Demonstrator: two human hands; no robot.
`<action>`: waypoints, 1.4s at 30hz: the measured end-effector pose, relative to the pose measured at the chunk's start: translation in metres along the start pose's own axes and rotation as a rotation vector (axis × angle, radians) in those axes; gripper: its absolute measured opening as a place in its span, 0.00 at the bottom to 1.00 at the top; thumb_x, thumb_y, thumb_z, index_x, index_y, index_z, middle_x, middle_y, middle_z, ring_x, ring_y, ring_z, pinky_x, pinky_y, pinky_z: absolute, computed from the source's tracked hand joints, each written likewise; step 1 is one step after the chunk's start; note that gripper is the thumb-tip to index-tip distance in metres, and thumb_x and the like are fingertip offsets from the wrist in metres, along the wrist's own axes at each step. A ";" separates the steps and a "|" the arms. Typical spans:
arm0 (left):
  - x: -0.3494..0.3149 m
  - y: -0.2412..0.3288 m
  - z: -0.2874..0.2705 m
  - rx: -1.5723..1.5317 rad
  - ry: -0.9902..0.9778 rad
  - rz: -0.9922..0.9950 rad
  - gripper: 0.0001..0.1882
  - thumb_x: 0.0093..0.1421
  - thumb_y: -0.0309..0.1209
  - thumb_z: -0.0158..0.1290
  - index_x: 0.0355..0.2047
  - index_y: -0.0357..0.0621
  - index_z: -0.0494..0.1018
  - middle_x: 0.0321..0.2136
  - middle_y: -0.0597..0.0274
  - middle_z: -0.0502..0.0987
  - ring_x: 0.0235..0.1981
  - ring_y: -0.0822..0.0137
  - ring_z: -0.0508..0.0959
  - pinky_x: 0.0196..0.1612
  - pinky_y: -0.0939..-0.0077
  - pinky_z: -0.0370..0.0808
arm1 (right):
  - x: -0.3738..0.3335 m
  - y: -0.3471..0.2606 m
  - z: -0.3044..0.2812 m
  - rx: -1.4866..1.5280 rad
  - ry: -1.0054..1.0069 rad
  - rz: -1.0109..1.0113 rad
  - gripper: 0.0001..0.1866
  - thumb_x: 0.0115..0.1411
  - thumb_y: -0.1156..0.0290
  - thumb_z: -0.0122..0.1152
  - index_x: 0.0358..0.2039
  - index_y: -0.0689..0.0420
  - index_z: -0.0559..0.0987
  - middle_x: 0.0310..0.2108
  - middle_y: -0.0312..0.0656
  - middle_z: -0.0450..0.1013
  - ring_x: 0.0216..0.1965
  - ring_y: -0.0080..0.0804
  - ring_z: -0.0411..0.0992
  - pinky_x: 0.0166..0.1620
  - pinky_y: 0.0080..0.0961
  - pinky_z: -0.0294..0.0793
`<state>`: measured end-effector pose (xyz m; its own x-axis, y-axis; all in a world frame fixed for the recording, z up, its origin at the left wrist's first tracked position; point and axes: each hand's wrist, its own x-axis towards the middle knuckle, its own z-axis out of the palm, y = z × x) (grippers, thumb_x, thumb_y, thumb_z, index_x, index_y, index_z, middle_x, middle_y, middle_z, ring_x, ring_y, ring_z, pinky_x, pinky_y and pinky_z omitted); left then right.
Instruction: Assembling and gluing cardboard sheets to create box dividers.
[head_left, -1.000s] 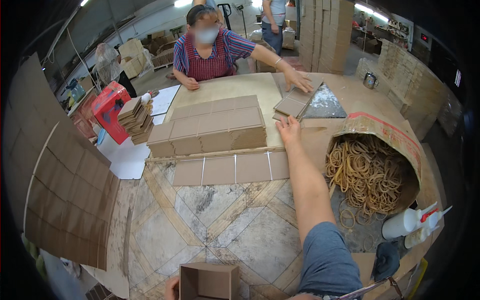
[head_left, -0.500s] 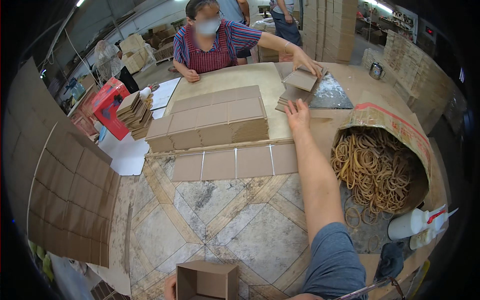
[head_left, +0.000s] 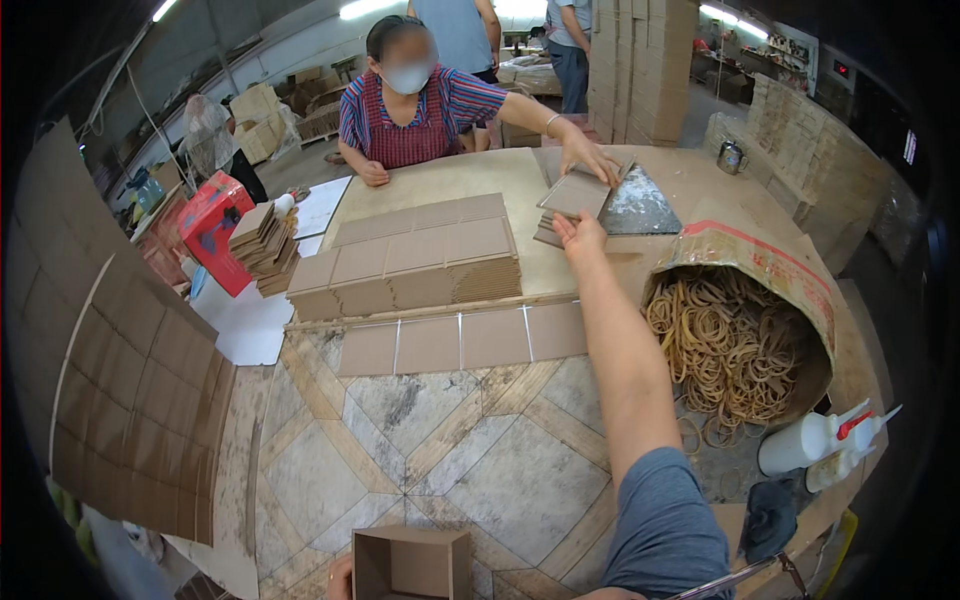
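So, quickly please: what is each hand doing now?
Left hand: only a sliver shows, touching the small open cardboard box; grip cannot be told.
Right hand: open, reaching the flat cardboard pieces.

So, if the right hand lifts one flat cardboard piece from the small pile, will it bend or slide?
The cardboard piece looks thin and flat, so probably light and fairly stiff. It lies loose on the small pile, so it may slide before the right hand grips it.
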<state>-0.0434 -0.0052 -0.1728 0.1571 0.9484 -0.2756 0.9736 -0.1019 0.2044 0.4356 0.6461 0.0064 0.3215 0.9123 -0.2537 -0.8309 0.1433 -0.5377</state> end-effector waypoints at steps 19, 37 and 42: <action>0.039 0.096 -0.133 -1.556 0.602 -0.108 0.26 0.65 0.47 0.43 0.55 0.40 0.59 0.49 0.54 0.67 0.50 0.60 0.69 0.51 0.66 0.67 | -0.338 0.041 -0.021 -0.137 -0.296 0.152 0.13 0.58 0.78 0.47 0.45 0.64 0.65 0.41 0.51 0.71 0.39 0.46 0.75 0.37 0.34 0.82; 0.208 0.044 -0.211 -1.694 0.195 -0.273 0.15 0.66 0.29 0.39 0.52 0.41 0.63 0.45 0.53 0.73 0.46 0.53 0.74 0.46 0.50 0.74 | -0.418 0.116 -0.059 -0.971 -0.797 0.990 0.19 0.64 0.57 0.49 0.45 0.59 0.73 0.36 0.42 0.77 0.33 0.28 0.76 0.34 0.24 0.76; 0.206 -0.021 -0.219 -1.720 0.089 -0.317 0.14 0.64 0.25 0.42 0.50 0.39 0.65 0.44 0.53 0.73 0.43 0.56 0.76 0.41 0.52 0.76 | -0.412 0.072 -0.077 -0.962 -0.748 0.867 0.21 0.61 0.56 0.54 0.47 0.60 0.74 0.40 0.44 0.76 0.32 0.29 0.75 0.33 0.25 0.78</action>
<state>-0.0678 0.2578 -0.0280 -0.0534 0.8849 -0.4627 -0.3154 0.4247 0.8486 0.2778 0.2507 0.0102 -0.6500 0.6024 -0.4632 0.0678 -0.5611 -0.8249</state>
